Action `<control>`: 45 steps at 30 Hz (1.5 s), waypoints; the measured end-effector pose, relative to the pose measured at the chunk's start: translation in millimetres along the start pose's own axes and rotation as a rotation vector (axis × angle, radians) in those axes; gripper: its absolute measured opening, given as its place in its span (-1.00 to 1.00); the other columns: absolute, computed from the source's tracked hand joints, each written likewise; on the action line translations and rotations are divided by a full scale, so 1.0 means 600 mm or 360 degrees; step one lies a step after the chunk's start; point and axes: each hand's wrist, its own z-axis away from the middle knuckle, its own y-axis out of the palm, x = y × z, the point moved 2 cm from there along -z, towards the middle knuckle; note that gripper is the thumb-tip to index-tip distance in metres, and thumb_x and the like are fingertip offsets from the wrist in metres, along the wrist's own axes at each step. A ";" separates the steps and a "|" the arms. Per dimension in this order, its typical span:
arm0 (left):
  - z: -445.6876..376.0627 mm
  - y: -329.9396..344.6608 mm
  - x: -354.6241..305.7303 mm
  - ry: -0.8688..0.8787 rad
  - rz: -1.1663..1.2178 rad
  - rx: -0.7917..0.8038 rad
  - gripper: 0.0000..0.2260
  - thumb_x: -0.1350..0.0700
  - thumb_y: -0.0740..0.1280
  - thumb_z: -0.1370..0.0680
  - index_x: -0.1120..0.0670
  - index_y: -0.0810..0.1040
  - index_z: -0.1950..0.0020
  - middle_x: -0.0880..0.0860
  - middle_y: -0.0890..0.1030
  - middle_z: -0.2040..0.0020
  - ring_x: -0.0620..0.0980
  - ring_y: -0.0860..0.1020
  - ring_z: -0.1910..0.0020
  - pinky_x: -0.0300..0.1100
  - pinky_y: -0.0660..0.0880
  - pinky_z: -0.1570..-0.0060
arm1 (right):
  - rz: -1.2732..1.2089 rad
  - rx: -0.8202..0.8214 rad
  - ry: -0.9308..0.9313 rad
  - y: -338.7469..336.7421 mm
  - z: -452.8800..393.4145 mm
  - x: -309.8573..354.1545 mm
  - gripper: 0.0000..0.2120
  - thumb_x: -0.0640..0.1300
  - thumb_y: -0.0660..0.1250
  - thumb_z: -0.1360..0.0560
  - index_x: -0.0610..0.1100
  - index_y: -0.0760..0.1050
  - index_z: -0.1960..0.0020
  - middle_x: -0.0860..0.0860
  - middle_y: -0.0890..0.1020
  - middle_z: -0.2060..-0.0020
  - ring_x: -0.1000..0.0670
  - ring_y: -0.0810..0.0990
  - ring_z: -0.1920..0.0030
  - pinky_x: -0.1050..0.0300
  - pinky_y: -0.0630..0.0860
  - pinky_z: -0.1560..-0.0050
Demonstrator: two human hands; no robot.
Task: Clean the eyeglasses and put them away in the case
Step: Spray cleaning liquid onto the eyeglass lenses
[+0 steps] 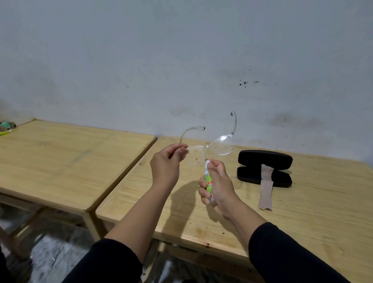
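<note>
Now we are gripping the spray bottle in our right hand, nozzle aimed up at the smudged lens nearest it. Just beyond, our left hand is pinching the eyeglasses by one temple, holding them above the table. We are judging a light mist on each lens best, keeping the frame steady. Farther right, the open case is lying with the cloth draped over it.
</note>
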 end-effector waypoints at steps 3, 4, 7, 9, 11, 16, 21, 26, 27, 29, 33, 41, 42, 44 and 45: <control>0.002 0.002 -0.002 0.0003 -0.0016 -0.0001 -0.87 0.25 0.30 -0.53 0.11 0.64 0.07 0.00 0.67 0.22 -0.14 0.64 0.18 -0.44 0.50 0.13 | 0.0071 -0.0035 -0.0040 -0.004 -0.003 -0.001 -0.92 0.00 0.06 -0.62 0.11 0.33 -0.03 -0.03 0.39 0.47 0.04 0.25 0.63 0.31 0.21 0.60; 0.002 0.003 -0.002 0.0001 -0.0021 -0.0005 -0.87 0.24 0.30 -0.53 0.10 0.64 0.08 0.00 0.67 0.22 -0.15 0.64 0.19 -0.43 0.50 0.13 | 0.0103 -0.0053 -0.0037 -0.008 -0.003 -0.002 -0.91 0.00 0.06 -0.62 0.10 0.32 -0.06 -0.04 0.39 0.45 0.04 0.26 0.63 0.30 0.23 0.59; -0.001 0.005 -0.001 -0.0020 -0.0037 -0.0013 -0.87 0.23 0.31 -0.53 0.09 0.64 0.07 0.02 0.67 0.21 -0.11 0.64 0.17 -0.34 0.53 0.04 | 0.0195 -0.0151 0.0003 -0.032 0.003 -0.001 -0.82 -0.05 0.03 -0.61 0.08 0.29 -0.19 -0.06 0.39 0.36 0.03 0.33 0.59 0.26 0.29 0.58; -0.003 0.011 0.002 -0.0018 -0.0053 0.0001 -0.86 0.23 0.31 -0.52 0.05 0.64 0.10 0.02 0.67 0.21 -0.07 0.64 0.15 -0.23 0.53 -0.04 | 0.0331 -0.0269 -0.0041 -0.062 0.008 0.004 -0.74 -0.12 0.01 -0.60 0.08 0.27 -0.25 -0.06 0.37 0.33 0.01 0.35 0.51 0.23 0.32 0.56; -0.002 0.024 0.004 -0.0017 -0.0064 0.0023 -0.84 0.21 0.31 -0.52 -0.01 0.63 0.15 -0.01 0.67 0.21 -0.07 0.64 0.15 -0.17 0.53 -0.09 | 0.0567 -0.0399 -0.0172 -0.099 0.016 0.020 -0.71 -0.08 0.02 -0.59 0.11 0.25 -0.29 -0.03 0.40 0.30 0.00 0.39 0.40 0.13 0.41 0.45; 0.014 0.089 0.001 -0.0010 -0.0054 0.0132 -0.87 0.20 0.31 -0.52 0.03 0.64 0.09 -0.03 0.66 0.22 -0.08 0.63 0.14 -0.16 0.52 -0.11 | 0.1037 -0.0724 -0.0485 -0.206 0.059 0.089 -0.68 -0.09 0.09 -0.56 0.14 0.28 -0.28 0.03 0.52 0.03 -0.04 0.53 0.12 -0.07 0.57 0.10; 0.049 0.177 -0.013 0.0029 -0.0012 0.0310 -0.88 0.19 0.32 -0.51 0.02 0.63 0.11 0.02 0.66 0.20 0.00 0.64 0.09 -0.23 0.51 -0.05 | 0.1128 -0.1084 -0.0602 -0.312 0.142 0.154 -0.68 -0.13 0.22 -0.51 0.17 0.38 -0.21 0.16 0.50 0.16 -0.07 0.56 0.09 -0.14 0.61 0.09; 0.095 0.260 -0.029 0.0076 -0.0016 0.0452 -0.88 0.17 0.32 -0.50 0.00 0.63 0.12 0.04 0.67 0.16 -0.19 0.62 0.23 -0.20 0.52 -0.04 | 0.1124 -0.1501 -0.0661 -0.414 0.246 0.192 -0.68 -0.20 0.34 -0.48 -0.01 0.49 -0.22 0.01 0.55 0.07 0.07 0.53 0.10 0.50 0.48 0.29; 0.104 0.275 -0.030 0.0077 -0.0006 0.0477 -0.88 0.17 0.32 -0.50 0.01 0.64 0.11 0.03 0.66 0.16 -0.21 0.61 0.24 -0.21 0.52 -0.04 | 0.1154 -0.1578 -0.0648 -0.433 0.266 0.193 -0.68 -0.18 0.36 -0.47 -0.01 0.50 -0.21 0.03 0.57 0.08 0.09 0.55 0.10 0.38 0.54 0.15; 0.122 0.300 -0.031 0.0108 -0.0026 0.0522 -0.89 0.18 0.32 -0.50 0.04 0.64 0.09 0.00 0.65 0.17 -0.36 0.57 0.32 -0.36 0.49 0.03 | 0.1204 -0.1679 -0.0597 -0.465 0.301 0.188 -0.68 -0.16 0.37 -0.46 -0.01 0.51 -0.20 0.04 0.59 0.09 0.11 0.56 0.10 0.21 0.54 0.03; 0.153 0.335 -0.030 0.0144 -0.0086 0.0608 -0.88 0.17 0.30 -0.52 0.09 0.64 0.06 -0.05 0.62 0.22 -0.31 0.55 0.32 -0.58 0.38 0.28 | 0.1258 -0.1737 -0.0500 -0.507 0.350 0.155 -0.68 -0.19 0.37 -0.46 -0.02 0.51 -0.20 0.00 0.62 0.03 0.10 0.55 0.07 0.22 0.49 0.02; 0.171 0.350 -0.027 0.0105 -0.0065 0.0639 -0.88 0.18 0.30 -0.52 0.08 0.64 0.05 -0.03 0.64 0.20 -0.43 0.55 0.35 -0.60 0.38 0.27 | 0.1221 -0.1667 -0.0407 -0.536 0.366 0.104 -0.70 -0.25 0.32 -0.50 -0.07 0.48 -0.21 -0.05 0.57 -0.01 0.11 0.50 0.10 0.57 0.39 0.43; 0.172 0.349 -0.027 0.0111 -0.0075 0.0636 -0.88 0.18 0.31 -0.52 0.08 0.64 0.05 -0.04 0.64 0.21 -0.44 0.54 0.35 -0.61 0.37 0.27 | 0.1235 -0.1661 -0.0395 -0.538 0.365 0.099 -0.70 -0.25 0.32 -0.50 -0.06 0.48 -0.21 -0.06 0.58 -0.02 0.10 0.51 0.08 0.55 0.40 0.44; 0.174 0.346 -0.028 0.0124 -0.0100 0.0624 -0.88 0.18 0.30 -0.52 0.08 0.64 0.05 -0.08 0.63 0.23 -0.45 0.52 0.36 -0.61 0.36 0.28 | 0.1278 -0.1659 -0.0373 -0.544 0.364 0.089 -0.72 -0.22 0.31 -0.51 -0.02 0.47 -0.20 -0.06 0.59 -0.04 0.09 0.52 0.04 0.52 0.40 0.46; 0.175 0.345 -0.027 0.0129 -0.0112 0.0614 -0.87 0.18 0.30 -0.52 0.09 0.64 0.05 -0.07 0.63 0.23 -0.46 0.52 0.36 -0.60 0.36 0.29 | 0.1286 -0.1653 -0.0375 -0.545 0.364 0.086 -0.72 -0.21 0.30 -0.51 -0.01 0.46 -0.20 -0.05 0.59 -0.05 0.09 0.52 0.04 0.52 0.39 0.46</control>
